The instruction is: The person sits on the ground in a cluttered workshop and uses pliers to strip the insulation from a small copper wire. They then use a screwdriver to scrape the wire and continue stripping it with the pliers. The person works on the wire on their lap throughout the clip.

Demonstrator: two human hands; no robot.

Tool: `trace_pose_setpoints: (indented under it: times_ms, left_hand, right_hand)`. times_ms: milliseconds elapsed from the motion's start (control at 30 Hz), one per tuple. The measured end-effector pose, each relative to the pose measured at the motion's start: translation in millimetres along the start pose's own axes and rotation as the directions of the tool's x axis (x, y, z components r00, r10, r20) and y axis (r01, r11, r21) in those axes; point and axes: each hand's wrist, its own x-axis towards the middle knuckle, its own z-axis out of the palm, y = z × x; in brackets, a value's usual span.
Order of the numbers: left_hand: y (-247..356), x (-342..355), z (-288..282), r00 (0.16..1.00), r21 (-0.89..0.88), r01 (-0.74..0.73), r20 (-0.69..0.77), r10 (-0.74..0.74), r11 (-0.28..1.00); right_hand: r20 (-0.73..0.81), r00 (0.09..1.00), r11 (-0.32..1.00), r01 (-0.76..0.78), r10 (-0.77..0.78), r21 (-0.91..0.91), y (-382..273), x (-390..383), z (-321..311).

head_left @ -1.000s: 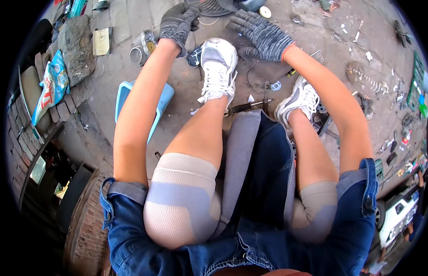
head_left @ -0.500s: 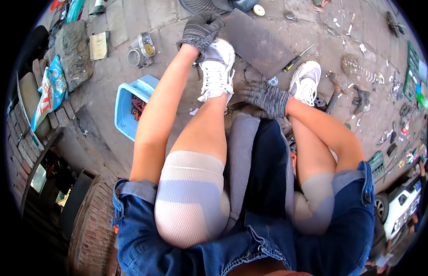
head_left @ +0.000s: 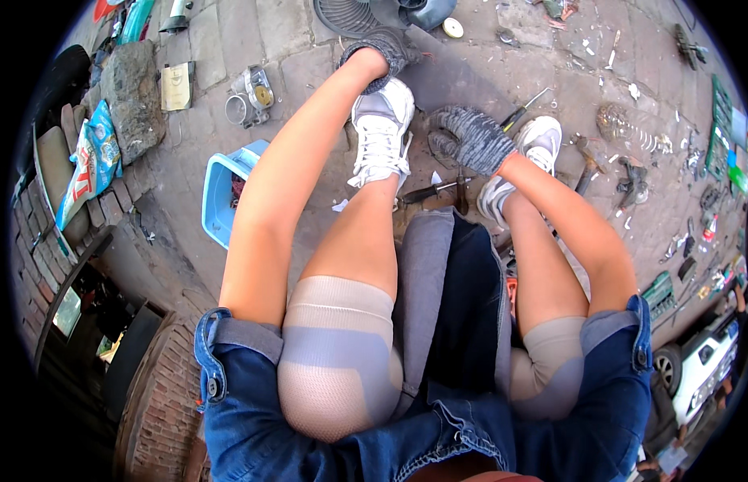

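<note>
The left hand [head_left: 383, 58], in a grey glove, is at 12 o'clock, by the toe of the left white shoe [head_left: 382, 120]. Its fingers are curled in at the near left corner of a dark, flat sheet [head_left: 458, 84]. I can't tell if it grips the sheet. The sheet lies on the stone ground [head_left: 297, 48] at 1 o'clock. The right hand [head_left: 474, 140], gloved too, is between 1 and 2 o'clock, near the sheet's low edge. Its fingers are bent; I can't tell if it has hold of anything. A screwdriver [head_left: 514, 119] is just beside it. A blue tub [head_left: 216, 189] sits between 9 and 10 o'clock.
</note>
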Motion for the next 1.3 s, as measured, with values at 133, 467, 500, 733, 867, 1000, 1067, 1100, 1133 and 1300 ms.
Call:
trace_pose_setpoints:
  times_ms: [133,467,500,733,867,1000,1067,1100,1133,1300]
  left_hand:
    - [-6,-5,3,0.995,-0.020,0.075,-0.057,-0.076,0.997]
    - [-1,-20,1,0.980,-0.065,0.145,-0.130,-0.152,0.987]
    - [1,-21,-1,0.977,-0.085,0.163,-0.122,-0.172,0.983]
    - [18,-27,-13,0.942,-0.028,0.312,-0.123,-0.313,0.950]
    - [0,-28,-8,0.964,-0.132,0.204,-0.143,-0.222,0.970]
    - [-5,-30,-18,0.948,-0.192,0.169,-0.236,-0.213,0.967]
    - [-16,-38,-13,0.945,-0.261,0.082,-0.286,-0.158,0.962]
    - [-24,-40,-11,0.933,-0.292,0.044,-0.330,-0.144,0.955]
    - [-14,-38,-15,0.939,-0.199,0.100,-0.304,-0.158,0.975]
    - [-5,-33,-8,0.929,-0.210,0.078,-0.338,-0.147,0.975]
  right_hand:
    - [-0.012,1.000,0.999,-0.021,0.022,0.042,8,6,-1]
    - [-0.066,0.994,0.995,-0.089,0.086,-0.051,3,7,-16]
    - [-0.082,0.993,0.994,-0.086,0.081,-0.062,4,6,-18]
    - [-0.499,0.849,0.983,-0.177,0.177,0.048,-77,-26,-183]
    - [-0.421,0.903,0.996,-0.067,0.082,0.050,-112,-49,-176]
    - [-0.243,0.960,0.990,-0.137,0.138,0.022,-79,-29,-98]
    - [-0.229,0.960,0.987,-0.158,0.161,0.035,-64,-26,-81]
    - [-0.226,0.961,0.987,-0.153,0.161,0.052,-59,-25,-76]
    - [-0.241,0.957,0.987,-0.151,0.161,0.059,-57,-29,-78]
    - [-0.267,0.946,0.959,-0.115,0.186,0.260,-67,-42,-73]
